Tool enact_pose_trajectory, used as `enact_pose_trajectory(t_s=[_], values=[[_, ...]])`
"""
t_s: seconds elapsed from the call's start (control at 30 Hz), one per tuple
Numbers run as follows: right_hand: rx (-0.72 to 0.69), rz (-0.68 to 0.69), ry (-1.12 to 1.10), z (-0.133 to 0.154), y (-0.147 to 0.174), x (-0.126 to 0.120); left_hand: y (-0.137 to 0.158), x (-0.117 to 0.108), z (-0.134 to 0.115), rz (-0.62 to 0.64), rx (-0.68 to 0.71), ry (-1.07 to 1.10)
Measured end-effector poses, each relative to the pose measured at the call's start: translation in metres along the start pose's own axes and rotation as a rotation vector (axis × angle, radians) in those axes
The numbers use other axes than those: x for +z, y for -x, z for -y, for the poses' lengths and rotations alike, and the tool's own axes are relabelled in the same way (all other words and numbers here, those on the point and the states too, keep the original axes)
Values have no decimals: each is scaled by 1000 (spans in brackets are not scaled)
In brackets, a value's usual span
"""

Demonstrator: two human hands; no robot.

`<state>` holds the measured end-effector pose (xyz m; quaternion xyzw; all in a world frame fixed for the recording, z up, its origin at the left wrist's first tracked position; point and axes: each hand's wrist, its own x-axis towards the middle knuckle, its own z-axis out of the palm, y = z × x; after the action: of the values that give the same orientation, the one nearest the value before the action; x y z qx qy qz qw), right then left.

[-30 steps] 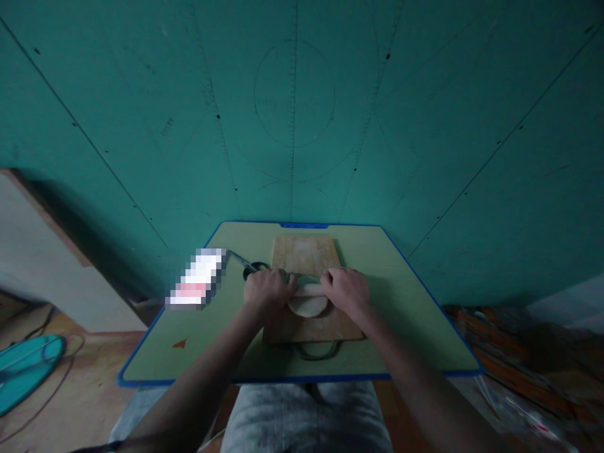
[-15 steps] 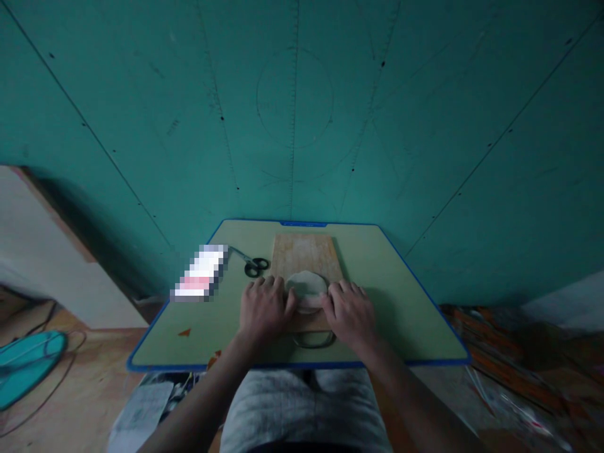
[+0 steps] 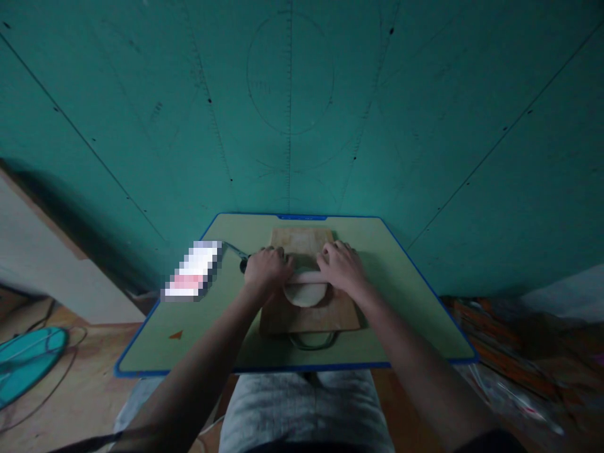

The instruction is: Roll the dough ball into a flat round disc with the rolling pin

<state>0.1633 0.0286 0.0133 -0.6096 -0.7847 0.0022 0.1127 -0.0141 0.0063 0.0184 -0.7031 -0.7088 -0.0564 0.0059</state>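
Note:
A pale rolling pin [image 3: 307,277] lies crosswise over a flat round of dough [image 3: 306,294] on a wooden cutting board [image 3: 311,320]. My left hand [image 3: 268,269] is closed around the pin's left end, and my right hand [image 3: 341,265] grips its right end. Only the middle of the pin shows between them. The dough's near half is in plain sight, while the far part sits behind the pin and my fingers. Just left of my left hand are scissors [image 3: 238,253], their handles mostly covered by that hand.
The board rests on a pale green table [image 3: 396,327] with a blue rim, against a green wall [image 3: 292,157]. A pixelated rectangular item [image 3: 193,270] lies at the table's left. Nearer the front is a small orange triangular piece [image 3: 176,335]. A metal handle [image 3: 314,345] sticks out from the board's near edge.
Both hands have pushed the rolling pin away from me, from the dough's near side to its far side. My left hand now covers much of the scissors' handles. The view has shifted slightly.

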Motion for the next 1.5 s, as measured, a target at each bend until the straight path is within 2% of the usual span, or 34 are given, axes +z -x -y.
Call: enact_pose_trajectory(t_s=[0.13,0.23,0.33,0.47,0.6,0.8,0.9,1.1,1.3,1.5], values=[[53,10,-27,-1,-22,0,-17,0,2,-43,-4,-16],[76,30,-24,-1,-20,0,-13,-1,1,-56,-5,-14],[17,11,-23,1,1,0,9,-1,-1,-83,9,-8],[-47,-68,13,3,40,1,46,2,-5,-210,82,32],[-126,-128,40,5,76,3,77,9,-7,-276,104,53],[-244,-213,24,0,125,17,124,31,0,-318,175,50],[-283,-207,16,-3,136,20,134,35,3,-324,213,37],[-225,-150,-3,-3,111,14,108,19,0,-248,189,-18],[-143,-75,40,0,56,6,62,12,-2,-212,135,-48],[-45,7,-7,0,0,8,15,10,2,-101,110,-17]])
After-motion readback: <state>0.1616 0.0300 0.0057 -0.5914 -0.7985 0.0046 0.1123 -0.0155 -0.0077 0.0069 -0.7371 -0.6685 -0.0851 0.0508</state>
